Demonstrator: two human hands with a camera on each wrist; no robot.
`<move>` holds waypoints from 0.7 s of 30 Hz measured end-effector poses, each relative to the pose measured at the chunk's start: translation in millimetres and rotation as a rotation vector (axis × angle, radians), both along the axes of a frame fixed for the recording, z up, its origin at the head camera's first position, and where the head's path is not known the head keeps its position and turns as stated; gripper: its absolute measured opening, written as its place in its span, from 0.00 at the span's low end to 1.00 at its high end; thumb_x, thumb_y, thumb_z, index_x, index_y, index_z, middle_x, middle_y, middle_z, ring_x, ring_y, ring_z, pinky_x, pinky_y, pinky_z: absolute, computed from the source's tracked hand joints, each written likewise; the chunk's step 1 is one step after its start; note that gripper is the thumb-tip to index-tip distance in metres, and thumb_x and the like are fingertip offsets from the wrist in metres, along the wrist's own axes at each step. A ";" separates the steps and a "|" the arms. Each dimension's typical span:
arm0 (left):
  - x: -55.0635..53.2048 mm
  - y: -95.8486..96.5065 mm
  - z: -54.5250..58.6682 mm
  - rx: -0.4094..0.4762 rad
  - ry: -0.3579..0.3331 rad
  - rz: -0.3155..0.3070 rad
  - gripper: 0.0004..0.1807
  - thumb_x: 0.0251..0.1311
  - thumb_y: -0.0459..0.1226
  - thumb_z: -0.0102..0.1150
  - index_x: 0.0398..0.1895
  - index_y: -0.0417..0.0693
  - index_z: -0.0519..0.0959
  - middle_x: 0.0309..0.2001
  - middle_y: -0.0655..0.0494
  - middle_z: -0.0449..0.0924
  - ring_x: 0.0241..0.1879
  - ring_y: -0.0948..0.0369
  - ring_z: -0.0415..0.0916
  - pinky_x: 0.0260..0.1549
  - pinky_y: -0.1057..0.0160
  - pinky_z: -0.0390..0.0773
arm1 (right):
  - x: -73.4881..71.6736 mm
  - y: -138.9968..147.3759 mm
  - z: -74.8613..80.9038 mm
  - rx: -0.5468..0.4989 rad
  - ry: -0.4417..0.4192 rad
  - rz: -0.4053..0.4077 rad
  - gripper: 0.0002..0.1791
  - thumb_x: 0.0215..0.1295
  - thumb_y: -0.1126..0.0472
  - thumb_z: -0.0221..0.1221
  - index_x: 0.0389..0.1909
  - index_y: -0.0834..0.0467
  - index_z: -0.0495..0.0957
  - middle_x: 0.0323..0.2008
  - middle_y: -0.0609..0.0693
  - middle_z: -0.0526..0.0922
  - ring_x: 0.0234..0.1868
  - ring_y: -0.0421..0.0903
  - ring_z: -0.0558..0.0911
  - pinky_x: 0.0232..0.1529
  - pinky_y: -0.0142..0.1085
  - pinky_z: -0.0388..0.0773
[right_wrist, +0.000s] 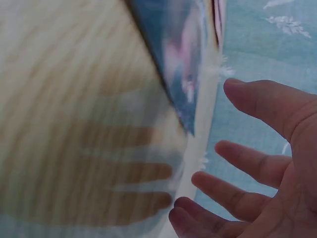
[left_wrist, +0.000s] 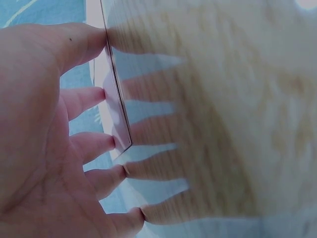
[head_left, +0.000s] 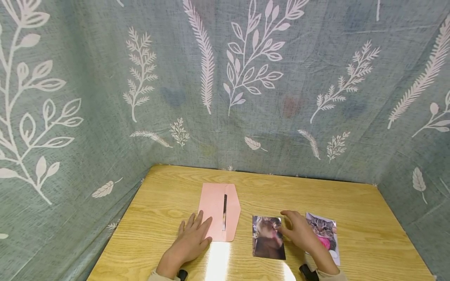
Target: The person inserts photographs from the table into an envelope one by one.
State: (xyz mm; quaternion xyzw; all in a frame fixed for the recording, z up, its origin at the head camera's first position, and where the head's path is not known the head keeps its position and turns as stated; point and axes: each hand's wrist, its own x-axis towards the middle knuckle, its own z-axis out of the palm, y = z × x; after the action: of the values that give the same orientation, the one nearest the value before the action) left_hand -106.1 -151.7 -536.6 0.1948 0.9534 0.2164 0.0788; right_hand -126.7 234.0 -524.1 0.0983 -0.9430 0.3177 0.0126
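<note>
A pink envelope (head_left: 211,199) lies on the wooden table with its pointed flap folded out to the right. At its opening shows a narrow dark strip (head_left: 225,210), too thin to identify. My left hand (head_left: 191,239) rests with spread fingers across the envelope's lower left; in the left wrist view, fingertips (left_wrist: 101,94) touch the envelope and the tabletop. A dark brownish photo (head_left: 268,244) lies right of the envelope, its picture unclear. At that photo's right edge is my right hand (head_left: 300,231), fingers loosely bent and apart, seemingly just above the table in the right wrist view.
A cat photo (head_left: 321,225) lies to the right, partly behind my right hand and forearm. Grey-green cloth (head_left: 225,132) with white leaf prints hangs around the back and sides of the table (head_left: 362,222). Bright glare falls on the table's front.
</note>
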 end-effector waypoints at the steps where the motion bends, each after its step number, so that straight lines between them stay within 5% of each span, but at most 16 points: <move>1: 0.0 0.1 0.1 0.000 -0.001 -0.001 0.34 0.72 0.48 0.55 0.77 0.48 0.61 0.77 0.35 0.46 0.75 0.34 0.41 0.63 0.24 0.42 | 0.5 0.6 -1.8 0.008 0.009 0.003 0.29 0.58 0.60 0.71 0.58 0.68 0.76 0.54 0.66 0.79 0.57 0.66 0.76 0.57 0.61 0.72; 12: 0.3 1.0 0.1 -0.008 0.004 0.005 0.34 0.71 0.48 0.56 0.77 0.48 0.61 0.77 0.36 0.47 0.75 0.35 0.41 0.63 0.24 0.43 | 8.0 2.7 -10.3 0.203 0.019 0.039 0.39 0.52 0.51 0.75 0.62 0.64 0.74 0.61 0.72 0.71 0.61 0.75 0.68 0.56 0.69 0.67; 21: 0.2 0.5 -0.1 -0.011 -0.005 0.007 0.34 0.72 0.48 0.55 0.77 0.49 0.61 0.78 0.36 0.46 0.75 0.35 0.41 0.64 0.25 0.43 | 8.4 0.3 -11.1 0.235 0.023 0.038 0.38 0.50 0.50 0.76 0.60 0.61 0.75 0.60 0.70 0.72 0.60 0.73 0.69 0.55 0.69 0.67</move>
State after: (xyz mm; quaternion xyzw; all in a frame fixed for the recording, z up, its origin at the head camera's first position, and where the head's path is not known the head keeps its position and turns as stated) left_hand -106.0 -151.2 -536.7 0.1905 0.9550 0.2120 0.0817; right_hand -118.2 234.3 -535.2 0.1206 -0.9715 0.2038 0.0058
